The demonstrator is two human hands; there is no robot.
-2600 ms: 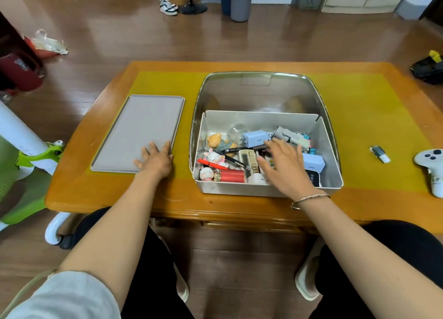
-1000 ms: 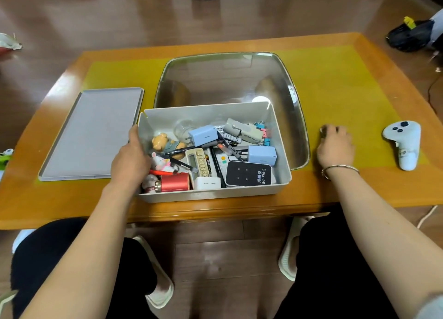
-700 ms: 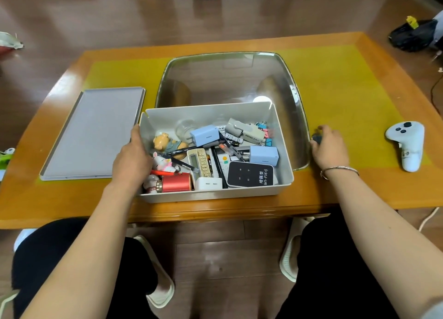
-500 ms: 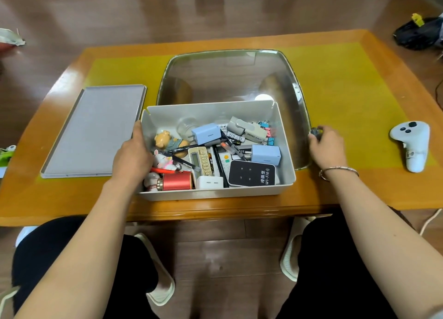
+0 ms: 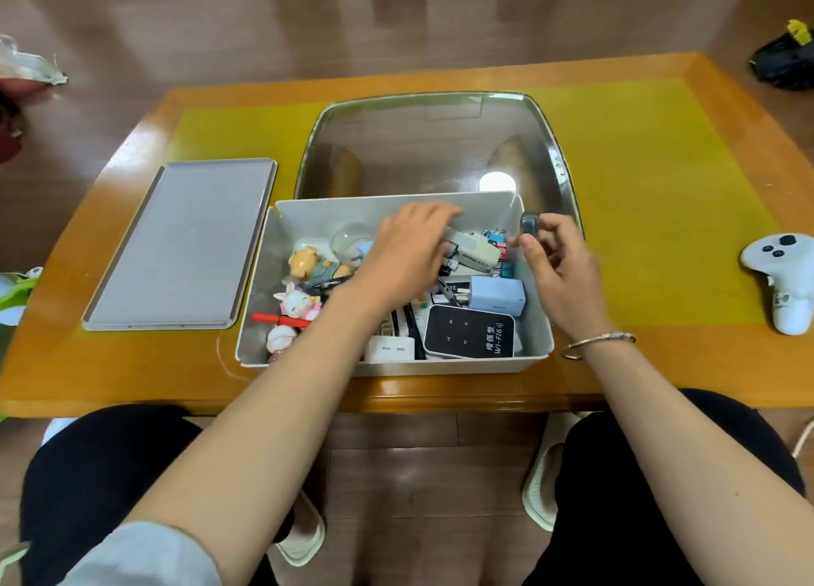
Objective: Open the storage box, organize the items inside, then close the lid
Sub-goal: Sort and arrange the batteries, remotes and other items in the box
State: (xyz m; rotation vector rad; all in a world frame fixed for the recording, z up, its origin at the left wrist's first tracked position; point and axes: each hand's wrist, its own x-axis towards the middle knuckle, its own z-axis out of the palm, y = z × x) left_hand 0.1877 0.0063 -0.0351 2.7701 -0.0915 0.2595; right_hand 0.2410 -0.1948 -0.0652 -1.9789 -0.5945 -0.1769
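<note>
Storage box (image 5: 396, 365) sits open at the table's (image 5: 132, 378) near edge, crowded with chargers and figurines, its grey lid (image 5: 180, 246) lying flat just to the left. Left hand (image 5: 409, 255) reaches inside, fingers spread loosely over the clutter. Right hand (image 5: 557, 264) pinches a small grey object (image 5: 530, 223) above the box's right wall.

My left hand (image 5: 403, 255) reaches forward, palm down, fingers stretched toward twelve o'clock and slightly spread, the forearm running back toward seven o'clock. My right hand (image 5: 557, 262) sits just at its three o'clock, fingers curled, thumb and fingertips pinching something small and grey, though I can't quite tell what. A thin bracelet circles my right wrist, forearm trailing toward five o'clock.
</note>
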